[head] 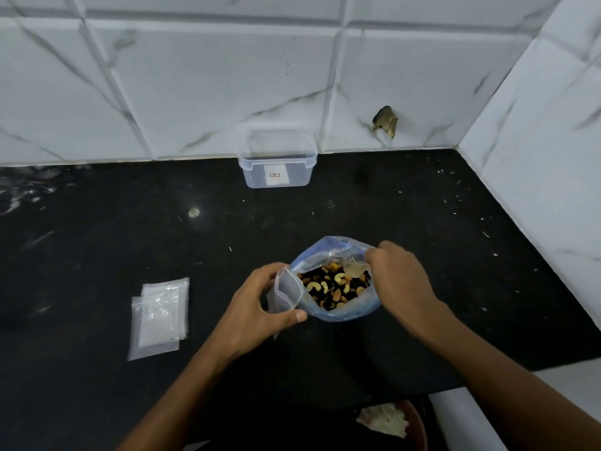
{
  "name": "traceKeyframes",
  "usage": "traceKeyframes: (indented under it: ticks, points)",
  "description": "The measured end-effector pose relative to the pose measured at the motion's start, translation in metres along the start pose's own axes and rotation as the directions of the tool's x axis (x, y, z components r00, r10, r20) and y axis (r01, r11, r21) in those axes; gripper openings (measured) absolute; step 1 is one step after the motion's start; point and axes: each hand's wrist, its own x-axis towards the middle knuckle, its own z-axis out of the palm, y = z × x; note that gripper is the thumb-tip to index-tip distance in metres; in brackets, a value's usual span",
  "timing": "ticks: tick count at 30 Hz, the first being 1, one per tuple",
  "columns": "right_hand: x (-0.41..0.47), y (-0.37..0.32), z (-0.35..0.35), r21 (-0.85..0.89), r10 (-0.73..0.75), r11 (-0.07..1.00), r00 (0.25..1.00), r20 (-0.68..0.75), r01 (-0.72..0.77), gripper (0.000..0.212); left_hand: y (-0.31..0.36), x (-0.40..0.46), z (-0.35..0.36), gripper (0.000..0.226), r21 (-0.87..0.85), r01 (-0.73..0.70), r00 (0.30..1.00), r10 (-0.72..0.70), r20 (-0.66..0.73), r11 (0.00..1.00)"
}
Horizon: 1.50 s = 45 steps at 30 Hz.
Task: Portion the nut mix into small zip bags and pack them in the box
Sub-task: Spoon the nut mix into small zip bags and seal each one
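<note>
On the black stone tabletop (97, 242), the left hand (257, 307) grips one small clear zip bag (286, 292); the right hand (398, 271) pinches a translucent plastic spoon (356, 266) inside one blue open bag of nut mix (335, 288). Two spare clear zip bags (159, 315) lie left; one clear plastic box (276, 161) stands against the wall.

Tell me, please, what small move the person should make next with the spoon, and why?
Probably dip the spoon into the nut mix and lift a scoop toward the small zip bag. The right hand holds the spoon just over the open big bag, the left hand holds the small bag open beside it, and that bag looks empty. The box also appears empty.
</note>
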Motion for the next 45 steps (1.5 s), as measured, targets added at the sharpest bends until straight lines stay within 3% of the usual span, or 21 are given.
traceKeyframes:
  ticks: [3, 7, 16, 22, 27, 32, 35, 38, 40, 42, 45]
  points:
    - [0.006, -0.005, 0.006, 0.007, 0.044, 0.999, 0.991, 0.130, -0.046, 0.030, 0.000, 0.003, 0.009, 0.073, -0.036, 0.010, 1.000, -0.009, 0.028, 0.999]
    - [0.012, -0.003, 0.021, 0.227, 0.091, 0.970, 0.996, 0.015, -0.092, 0.014, -0.001, 0.007, 0.017, 0.072, -0.081, 0.011, 0.999, -0.008, 0.044, 0.997]
    - [0.024, -0.007, 0.028, 0.493, 0.087, 0.861, 0.991, 0.101, -0.126, 0.018, 0.000, 0.009, 0.015, 0.067, -0.073, 0.025, 0.999, -0.022, 0.034, 0.997]
    - [0.016, 0.012, 0.008, 0.701, 0.126, 0.670, 0.968, 0.217, -0.244, 0.012, 0.007, 0.011, 0.008, 0.060, 0.027, 0.007, 0.999, -0.005, -0.050, 1.000]
    - [0.008, 0.029, -0.009, 0.815, 0.128, 0.451, 0.930, 0.344, -0.363, 0.015, 0.014, 0.014, 0.007, 0.062, 0.152, -0.006, 0.992, 0.024, -0.121, 0.988]
    - [-0.002, 0.033, -0.044, 0.882, 0.057, 0.361, 0.951, 0.304, -0.303, 0.016, 0.019, 0.019, 0.009, 0.069, 0.261, 0.012, 0.990, 0.026, -0.141, 0.965]
    - [-0.005, 0.020, -0.061, 0.874, 0.022, 0.448, 0.980, 0.198, -0.186, 0.016, 0.021, 0.023, 0.011, 0.067, 0.291, 0.018, 0.990, 0.023, -0.137, 0.956]
    - [-0.006, -0.004, -0.066, 0.673, -0.042, 0.740, 0.998, 0.036, 0.006, 0.013, 0.022, 0.024, 0.013, 0.063, 0.271, 0.003, 0.991, 0.033, -0.126, 0.963]
    - [-0.010, -0.024, -0.065, 0.503, -0.101, 0.856, 0.993, -0.062, 0.118, 0.014, 0.019, 0.025, 0.014, 0.063, 0.235, 0.004, 0.990, 0.029, -0.137, 0.972]
    - [-0.014, -0.041, -0.063, 0.320, -0.223, 0.913, 0.966, -0.131, 0.254, 0.016, 0.017, 0.025, 0.014, 0.065, 0.173, 0.019, 0.989, 0.007, -0.150, 0.985]
    - [-0.024, -0.056, -0.067, 0.094, -0.405, 0.908, 0.913, -0.040, 0.407, 0.027, 0.016, 0.024, 0.014, 0.060, 0.096, 0.022, 0.989, -0.008, -0.151, 0.995]
